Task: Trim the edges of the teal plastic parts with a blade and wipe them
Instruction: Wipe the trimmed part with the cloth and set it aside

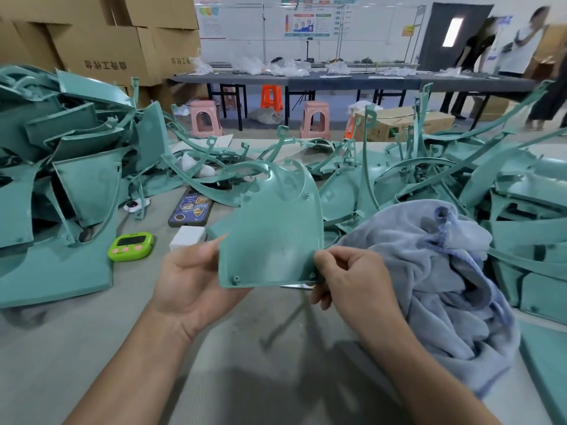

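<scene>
I hold a curved teal plastic part (270, 228) upright over the grey table. My left hand (193, 280) supports its lower left edge, palm up, with the fingers behind it. My right hand (346, 277) pinches the lower right corner, and a thin metal blade (296, 286) pokes out to the left from under that hand, along the part's bottom edge. A crumpled grey-blue cloth (438, 286) lies just right of my right hand.
Heaps of teal parts stand left (61, 179) and right (506, 194), with thin teal strips (214, 167) between them. A phone (191, 210), a white block (187, 237) and a green timer (130, 246) lie left of the part. Cardboard boxes, stools and people are behind.
</scene>
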